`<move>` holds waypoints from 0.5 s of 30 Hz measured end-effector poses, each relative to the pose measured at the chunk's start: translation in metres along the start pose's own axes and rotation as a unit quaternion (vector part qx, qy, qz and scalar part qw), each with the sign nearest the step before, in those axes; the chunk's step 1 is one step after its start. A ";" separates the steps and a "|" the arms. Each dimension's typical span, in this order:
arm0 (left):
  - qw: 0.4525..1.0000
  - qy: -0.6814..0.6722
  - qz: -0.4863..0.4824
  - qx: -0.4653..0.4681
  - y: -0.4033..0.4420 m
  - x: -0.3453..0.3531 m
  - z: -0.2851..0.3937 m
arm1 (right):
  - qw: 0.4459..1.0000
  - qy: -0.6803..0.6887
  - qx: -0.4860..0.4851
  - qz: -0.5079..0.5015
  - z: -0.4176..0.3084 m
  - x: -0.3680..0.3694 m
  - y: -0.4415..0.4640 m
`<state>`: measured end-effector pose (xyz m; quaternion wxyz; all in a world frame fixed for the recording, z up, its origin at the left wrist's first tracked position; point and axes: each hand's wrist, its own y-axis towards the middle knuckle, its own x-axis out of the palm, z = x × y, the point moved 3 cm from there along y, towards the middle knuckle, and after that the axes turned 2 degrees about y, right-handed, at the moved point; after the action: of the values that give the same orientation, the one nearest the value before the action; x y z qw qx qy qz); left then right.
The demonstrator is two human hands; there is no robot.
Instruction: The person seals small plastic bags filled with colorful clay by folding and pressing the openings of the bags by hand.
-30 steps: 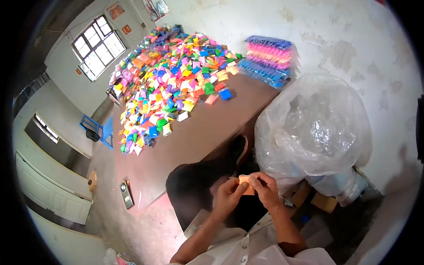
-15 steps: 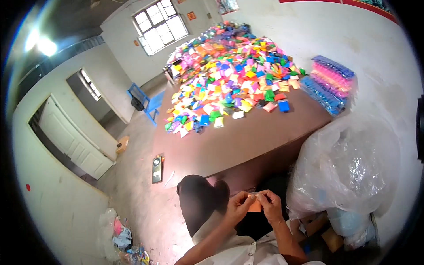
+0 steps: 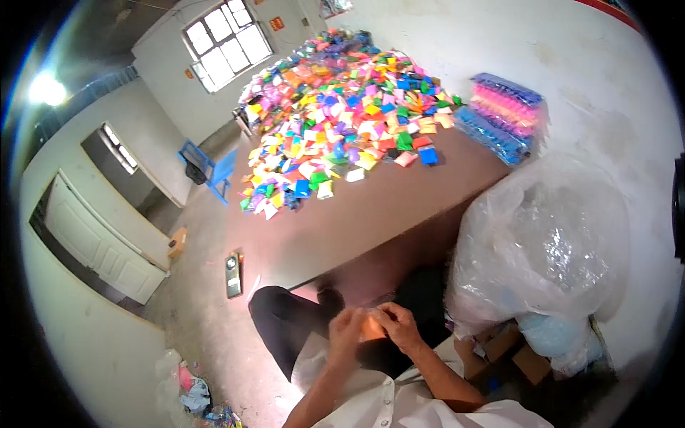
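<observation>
Over my lap, an orange packet point(image 3: 372, 329) is held between my two hands. My left hand point(image 3: 345, 335) closes on its left side, somewhat smeared by motion. With thumb and fingers pinched, my right hand point(image 3: 402, 328) grips the packet's upper right edge. Its contents are too blurred to tell. Beyond my knees, a large heap of small colourful packets point(image 3: 335, 121) covers the far part of the brown table point(image 3: 342, 228).
Bundled blue and pink packs point(image 3: 503, 118) lie at the table's right edge. A big clear plastic bag point(image 3: 535, 242) bulges at my right, above cardboard boxes point(image 3: 531, 364). A phone point(image 3: 233, 275) rests near the table's left corner. A blue chair point(image 3: 212, 172) stands farther left.
My view has turned, so the room sits further left and the table scene has shifted. Both hands still hold the orange packet, and the left hand has moved with a blur.
</observation>
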<state>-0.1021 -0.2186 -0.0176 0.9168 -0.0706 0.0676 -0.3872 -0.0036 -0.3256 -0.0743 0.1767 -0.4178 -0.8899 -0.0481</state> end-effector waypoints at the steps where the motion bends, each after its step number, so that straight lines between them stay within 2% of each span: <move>1: 0.999 -0.047 0.001 0.014 -0.001 0.002 0.005 | 1.000 0.001 0.007 -0.015 -0.006 0.004 0.001; 6: 0.996 -0.087 -0.007 -0.017 -0.006 -0.001 0.008 | 1.000 -0.008 0.001 -0.014 -0.002 0.011 0.004; 8: 0.999 0.050 -0.021 -0.005 -0.004 -0.001 0.002 | 1.000 0.010 0.001 0.022 0.004 0.007 0.007; 11: 0.999 0.006 -0.043 0.001 -0.006 0.013 0.006 | 0.998 0.025 0.032 0.050 0.015 0.001 0.008; 12: 0.998 0.010 -0.057 0.013 0.003 0.007 -0.015 | 0.998 0.037 0.014 0.055 0.018 0.001 0.007; 13: 0.994 0.070 -0.070 0.035 0.003 0.002 -0.011 | 0.998 0.041 0.014 0.045 0.024 -0.001 0.007; 15: 0.991 0.101 -0.087 0.017 0.011 -0.006 -0.028 | 0.997 0.063 0.025 0.041 0.033 0.000 0.007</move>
<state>-0.1034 -0.2086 -0.0463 0.8692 -0.0210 0.1471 -0.4716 -0.0075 -0.3139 -0.1053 0.2442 -0.4453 -0.8603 -0.0450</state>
